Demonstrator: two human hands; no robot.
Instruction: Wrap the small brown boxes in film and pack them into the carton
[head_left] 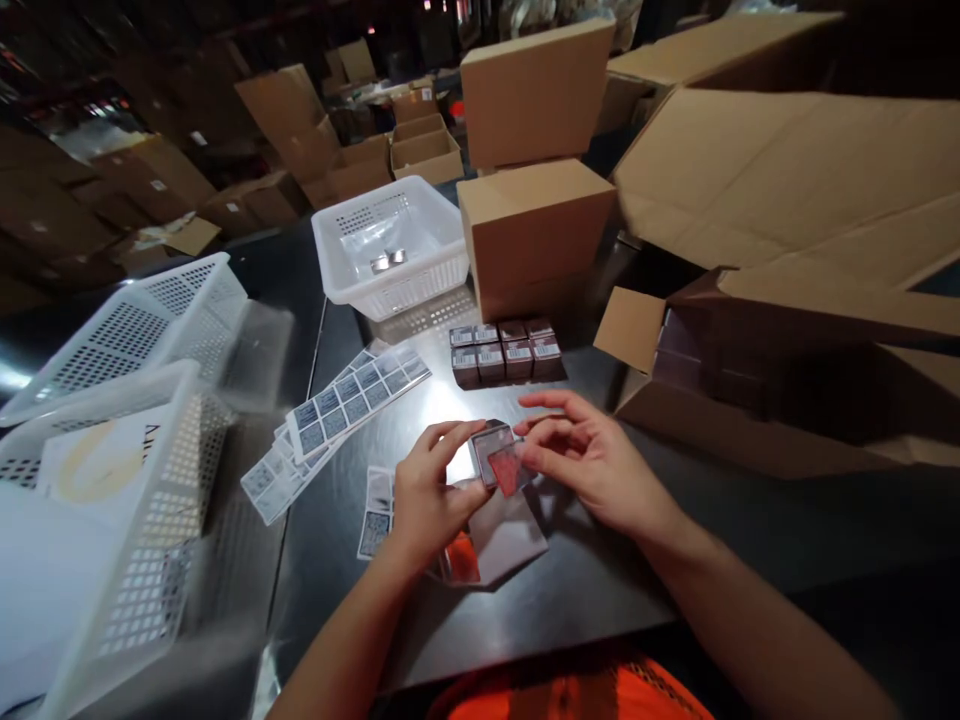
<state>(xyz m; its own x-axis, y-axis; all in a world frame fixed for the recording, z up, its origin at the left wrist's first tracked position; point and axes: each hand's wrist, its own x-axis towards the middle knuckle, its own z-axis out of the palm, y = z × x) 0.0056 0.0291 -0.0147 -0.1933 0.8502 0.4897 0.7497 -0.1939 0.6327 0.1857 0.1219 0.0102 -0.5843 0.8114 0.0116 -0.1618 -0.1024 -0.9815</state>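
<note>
My left hand (435, 490) grips a small box (486, 445) between thumb and fingers above the table. My right hand (600, 465) pinches a small see-through square label (507, 472) by its edge. The label overlaps the box's face and looks reddish; whether it touches the box I cannot tell. Beneath both hands lies a pale glossy sheet (514, 540) with an orange patch at its left. Left of my left hand is a sheet of printed square stickers (376, 515), partly covered by that hand.
More sticker sheets (352, 405) lie fanned out at left. Several small barcoded boxes (506, 355) stand in rows ahead. A white basket (405, 285) holds small items; more white baskets (161, 400) are at far left. Closed cartons (536, 235) and a large open carton (750, 420) bound the right.
</note>
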